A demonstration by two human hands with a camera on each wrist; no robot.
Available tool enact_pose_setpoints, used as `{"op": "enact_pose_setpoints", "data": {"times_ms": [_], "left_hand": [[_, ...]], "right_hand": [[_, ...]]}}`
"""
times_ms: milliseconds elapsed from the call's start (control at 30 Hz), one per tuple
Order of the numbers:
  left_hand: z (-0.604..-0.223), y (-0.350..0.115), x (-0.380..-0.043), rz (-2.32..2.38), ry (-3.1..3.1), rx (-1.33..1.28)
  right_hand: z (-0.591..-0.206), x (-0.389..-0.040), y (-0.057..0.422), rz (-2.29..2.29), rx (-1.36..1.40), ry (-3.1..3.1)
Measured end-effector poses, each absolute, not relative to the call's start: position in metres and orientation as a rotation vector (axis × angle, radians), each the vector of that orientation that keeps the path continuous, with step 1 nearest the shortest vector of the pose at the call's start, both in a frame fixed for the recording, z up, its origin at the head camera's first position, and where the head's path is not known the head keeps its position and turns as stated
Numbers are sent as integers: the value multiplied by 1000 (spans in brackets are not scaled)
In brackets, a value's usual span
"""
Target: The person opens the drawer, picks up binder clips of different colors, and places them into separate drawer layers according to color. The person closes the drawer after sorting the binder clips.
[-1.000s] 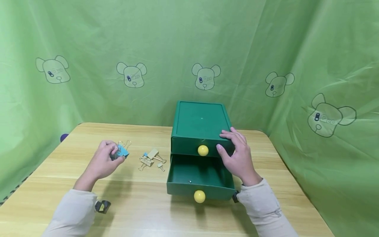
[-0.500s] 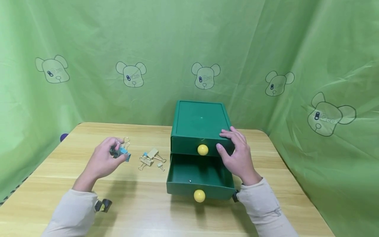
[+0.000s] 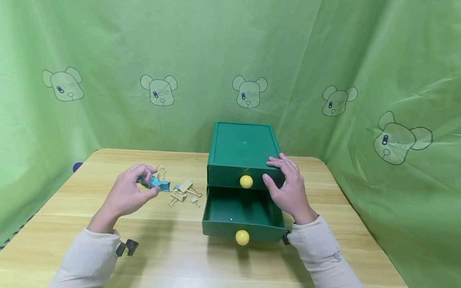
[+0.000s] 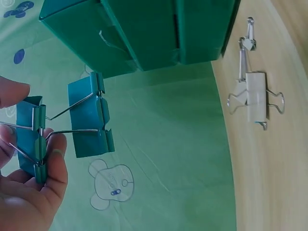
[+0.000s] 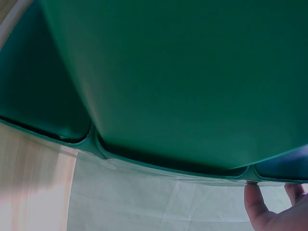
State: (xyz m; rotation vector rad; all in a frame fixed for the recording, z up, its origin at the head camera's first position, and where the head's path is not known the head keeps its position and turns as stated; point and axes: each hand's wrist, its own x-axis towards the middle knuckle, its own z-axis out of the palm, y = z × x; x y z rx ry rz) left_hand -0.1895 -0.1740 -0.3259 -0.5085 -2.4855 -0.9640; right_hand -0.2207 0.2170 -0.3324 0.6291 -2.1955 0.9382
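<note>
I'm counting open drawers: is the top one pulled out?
No, the top drawer is pushed in, while the drawer below juts out.

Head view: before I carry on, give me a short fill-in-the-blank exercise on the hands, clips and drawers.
1. The left hand holds binder clips coloured ____.
2. The right hand touches the ____ drawer unit.
3. The open drawer sits directly ____ the shut drawer.
4. The loose gold clips lie ____ the left hand and the open drawer.

Missing words: blue; green; below; between.

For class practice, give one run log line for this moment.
left hand: holds blue clips; right hand: on cabinet; one drawer: open; pale clips: on table
</note>
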Motion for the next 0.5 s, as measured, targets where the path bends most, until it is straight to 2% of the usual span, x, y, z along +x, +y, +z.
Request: {"op": "enact_pose_setpoints", "data": {"times_ms": [500], "left_hand": [[-308,-155,-185,-994,-2485,-639]], "right_hand": [[-332,-220,217,943,633,-2196]]}}
